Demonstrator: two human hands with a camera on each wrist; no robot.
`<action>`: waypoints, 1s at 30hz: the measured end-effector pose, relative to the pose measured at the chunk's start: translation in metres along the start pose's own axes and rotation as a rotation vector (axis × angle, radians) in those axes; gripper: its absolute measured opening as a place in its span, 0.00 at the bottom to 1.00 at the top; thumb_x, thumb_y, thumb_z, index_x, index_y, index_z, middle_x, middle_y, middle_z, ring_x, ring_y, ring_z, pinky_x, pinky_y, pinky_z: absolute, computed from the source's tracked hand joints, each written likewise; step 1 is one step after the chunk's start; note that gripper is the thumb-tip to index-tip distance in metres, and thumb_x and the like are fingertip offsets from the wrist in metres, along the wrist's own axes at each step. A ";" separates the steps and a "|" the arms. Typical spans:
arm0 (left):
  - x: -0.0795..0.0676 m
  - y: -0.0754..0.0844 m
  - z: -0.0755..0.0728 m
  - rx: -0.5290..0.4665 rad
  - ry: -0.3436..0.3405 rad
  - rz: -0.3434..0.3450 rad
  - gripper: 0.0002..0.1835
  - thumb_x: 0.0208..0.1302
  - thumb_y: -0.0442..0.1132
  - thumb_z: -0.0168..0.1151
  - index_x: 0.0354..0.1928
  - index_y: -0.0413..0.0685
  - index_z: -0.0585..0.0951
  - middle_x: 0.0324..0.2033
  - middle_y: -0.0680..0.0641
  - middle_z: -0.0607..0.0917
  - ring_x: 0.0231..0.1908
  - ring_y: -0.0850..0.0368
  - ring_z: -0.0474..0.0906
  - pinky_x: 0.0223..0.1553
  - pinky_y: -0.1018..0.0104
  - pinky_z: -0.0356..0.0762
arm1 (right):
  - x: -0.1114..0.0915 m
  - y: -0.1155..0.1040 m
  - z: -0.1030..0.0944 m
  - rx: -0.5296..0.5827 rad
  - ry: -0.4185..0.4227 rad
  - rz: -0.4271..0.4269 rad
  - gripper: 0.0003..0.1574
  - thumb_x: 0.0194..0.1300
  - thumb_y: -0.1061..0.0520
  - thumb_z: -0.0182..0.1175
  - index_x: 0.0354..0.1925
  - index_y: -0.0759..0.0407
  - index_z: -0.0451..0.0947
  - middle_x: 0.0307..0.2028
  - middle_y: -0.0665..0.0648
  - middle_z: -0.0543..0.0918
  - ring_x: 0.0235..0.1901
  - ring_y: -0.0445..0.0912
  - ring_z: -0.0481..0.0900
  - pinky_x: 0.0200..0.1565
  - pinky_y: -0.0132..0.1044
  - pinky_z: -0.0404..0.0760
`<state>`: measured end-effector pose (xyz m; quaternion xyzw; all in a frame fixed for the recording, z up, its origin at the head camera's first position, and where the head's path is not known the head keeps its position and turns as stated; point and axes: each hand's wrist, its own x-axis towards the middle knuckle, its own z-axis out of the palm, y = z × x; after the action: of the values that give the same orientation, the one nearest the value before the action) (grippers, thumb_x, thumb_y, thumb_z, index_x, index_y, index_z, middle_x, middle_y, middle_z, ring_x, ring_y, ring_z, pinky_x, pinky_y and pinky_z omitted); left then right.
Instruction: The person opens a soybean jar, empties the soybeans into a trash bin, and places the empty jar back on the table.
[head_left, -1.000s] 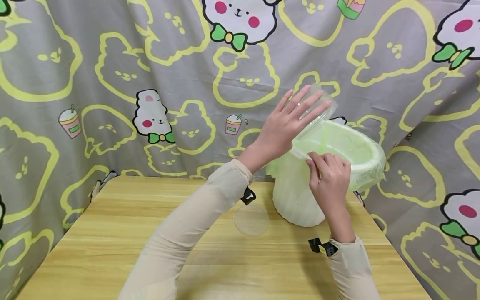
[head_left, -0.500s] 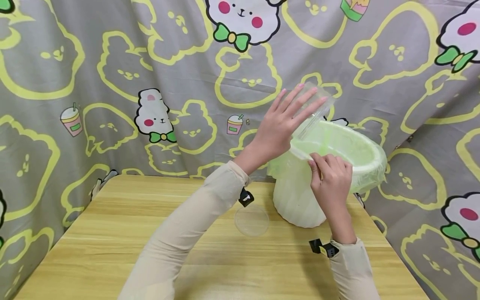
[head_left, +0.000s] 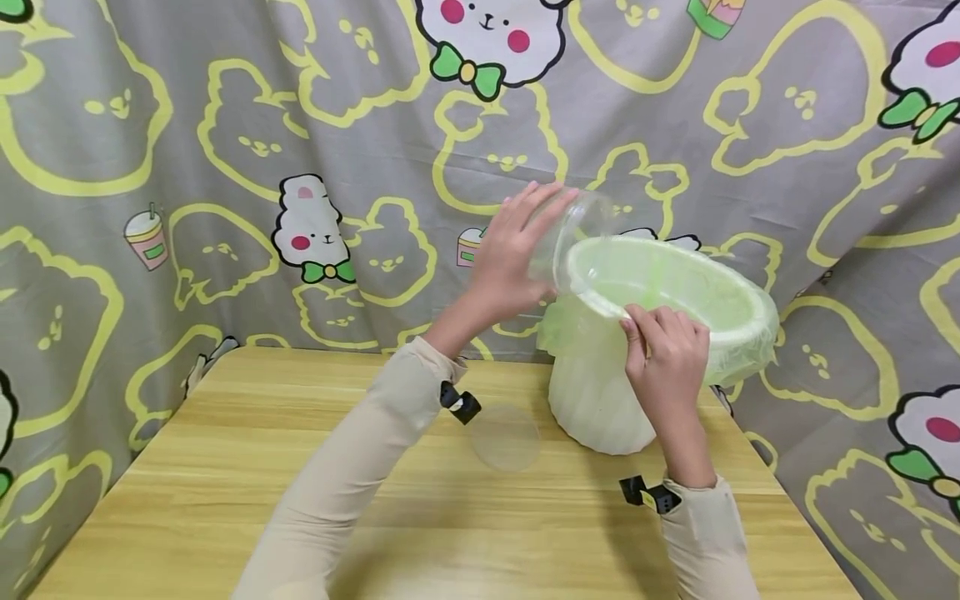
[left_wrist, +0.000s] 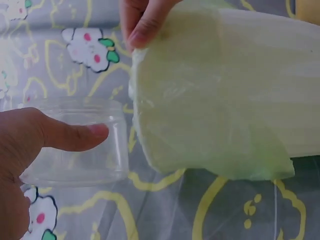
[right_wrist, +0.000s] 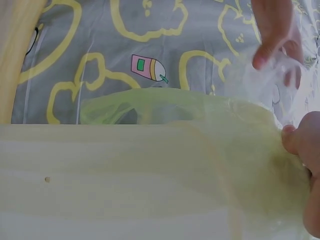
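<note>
My left hand (head_left: 513, 254) grips a clear round plastic tub (head_left: 592, 217) above the near-left rim of a white waste bin (head_left: 600, 400). In the left wrist view the thumb lies along the side of the tub (left_wrist: 85, 162), and nothing shows inside it. My right hand (head_left: 669, 358) pinches the front rim of the bin, where a thin green bag (head_left: 738, 358) is folded over the edge. The bin stands tilted, its mouth leaning to the right. In the right wrist view the right thumb (right_wrist: 295, 140) presses on the bag at the rim.
A clear round lid (head_left: 506, 437) lies flat on the wooden table (head_left: 225, 475), left of the bin's foot. A grey patterned curtain (head_left: 375, 150) hangs close behind the table and along both sides. Black camera mounts sit on both wrists.
The left hand has moved left and turned, bringing the tub lower and left to the bin's edge. Its fingers, spread before, now wrap the tub. The right hand stays on the rim.
</note>
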<state>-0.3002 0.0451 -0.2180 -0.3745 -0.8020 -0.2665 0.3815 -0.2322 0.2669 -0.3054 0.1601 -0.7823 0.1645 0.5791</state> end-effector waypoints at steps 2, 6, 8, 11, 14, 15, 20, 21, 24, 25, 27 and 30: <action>-0.007 -0.008 -0.005 -0.066 0.009 -0.048 0.64 0.30 0.35 0.88 0.76 0.55 0.66 0.75 0.49 0.66 0.79 0.50 0.53 0.80 0.54 0.50 | 0.001 0.000 0.001 0.004 -0.002 0.011 0.08 0.67 0.61 0.65 0.42 0.65 0.87 0.27 0.65 0.81 0.29 0.60 0.70 0.42 0.58 0.66; -0.024 -0.025 -0.019 -0.181 0.013 -0.164 0.67 0.27 0.36 0.90 0.77 0.58 0.65 0.76 0.52 0.65 0.78 0.53 0.53 0.75 0.51 0.63 | 0.002 -0.001 0.002 0.005 -0.016 0.023 0.09 0.68 0.60 0.65 0.41 0.65 0.87 0.27 0.65 0.81 0.29 0.60 0.71 0.42 0.58 0.67; -0.033 -0.033 -0.025 -0.231 0.018 -0.215 0.68 0.27 0.35 0.90 0.77 0.59 0.64 0.76 0.53 0.65 0.78 0.55 0.55 0.72 0.49 0.67 | 0.002 -0.002 0.003 0.002 -0.021 0.029 0.09 0.68 0.60 0.65 0.41 0.65 0.87 0.27 0.65 0.81 0.29 0.60 0.71 0.42 0.59 0.67; -0.049 -0.046 -0.032 -0.285 0.039 -0.273 0.68 0.26 0.35 0.90 0.77 0.61 0.65 0.75 0.54 0.66 0.75 0.56 0.59 0.67 0.49 0.73 | 0.003 -0.004 0.003 0.001 -0.024 0.049 0.09 0.68 0.60 0.65 0.41 0.65 0.87 0.27 0.65 0.81 0.29 0.60 0.71 0.43 0.59 0.68; -0.064 -0.057 -0.039 -0.337 0.057 -0.312 0.67 0.24 0.35 0.91 0.76 0.61 0.67 0.73 0.52 0.68 0.72 0.53 0.64 0.66 0.48 0.74 | 0.003 -0.005 0.002 0.002 -0.031 0.074 0.09 0.68 0.60 0.65 0.40 0.66 0.88 0.26 0.65 0.81 0.29 0.61 0.72 0.42 0.59 0.68; -0.070 -0.061 -0.041 -0.341 0.056 -0.328 0.67 0.24 0.36 0.91 0.76 0.62 0.67 0.72 0.51 0.69 0.71 0.52 0.65 0.66 0.47 0.74 | 0.003 -0.005 0.002 0.002 -0.037 0.081 0.09 0.68 0.60 0.65 0.40 0.66 0.88 0.26 0.66 0.81 0.29 0.61 0.72 0.42 0.59 0.67; -0.094 -0.076 -0.055 -0.358 0.028 -0.429 0.66 0.27 0.40 0.91 0.75 0.68 0.67 0.71 0.49 0.70 0.69 0.47 0.67 0.63 0.43 0.76 | 0.002 -0.004 -0.001 -0.008 -0.068 0.102 0.13 0.70 0.57 0.64 0.41 0.68 0.88 0.28 0.67 0.82 0.32 0.63 0.74 0.43 0.61 0.66; -0.099 -0.080 -0.058 -0.354 0.022 -0.449 0.65 0.27 0.41 0.91 0.75 0.71 0.67 0.70 0.50 0.70 0.68 0.48 0.68 0.62 0.43 0.77 | 0.002 -0.004 -0.001 -0.009 -0.071 0.103 0.14 0.70 0.57 0.64 0.42 0.68 0.87 0.28 0.68 0.82 0.32 0.64 0.74 0.44 0.61 0.66; -0.113 -0.090 -0.066 -0.366 0.019 -0.484 0.65 0.27 0.41 0.92 0.75 0.70 0.68 0.70 0.48 0.71 0.66 0.48 0.68 0.62 0.43 0.76 | 0.003 -0.003 -0.002 -0.009 -0.061 0.107 0.13 0.70 0.58 0.64 0.41 0.69 0.87 0.28 0.68 0.82 0.32 0.64 0.74 0.44 0.61 0.66; -0.118 -0.093 -0.069 -0.372 0.017 -0.496 0.65 0.27 0.41 0.92 0.75 0.70 0.68 0.69 0.48 0.71 0.65 0.48 0.68 0.62 0.43 0.75 | 0.003 -0.003 -0.002 -0.009 -0.059 0.108 0.13 0.70 0.58 0.64 0.41 0.69 0.87 0.28 0.68 0.81 0.32 0.64 0.74 0.44 0.61 0.66; -0.128 -0.100 -0.075 -0.393 0.013 -0.531 0.64 0.27 0.41 0.92 0.74 0.70 0.68 0.69 0.48 0.71 0.64 0.49 0.68 0.63 0.44 0.74 | 0.003 -0.003 -0.002 -0.009 -0.056 0.109 0.13 0.69 0.59 0.64 0.41 0.69 0.87 0.28 0.68 0.81 0.32 0.64 0.74 0.44 0.61 0.66; -0.144 -0.109 -0.084 -0.440 -0.002 -0.598 0.64 0.29 0.40 0.91 0.75 0.69 0.68 0.69 0.48 0.71 0.65 0.49 0.68 0.65 0.44 0.72 | 0.003 -0.003 -0.003 -0.008 -0.060 0.114 0.13 0.69 0.59 0.64 0.41 0.70 0.87 0.27 0.68 0.81 0.32 0.63 0.74 0.44 0.61 0.66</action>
<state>-0.2916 -0.1343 -0.3025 -0.1971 -0.7998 -0.5320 0.1961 -0.2295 0.2649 -0.3011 0.1176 -0.8078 0.1891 0.5457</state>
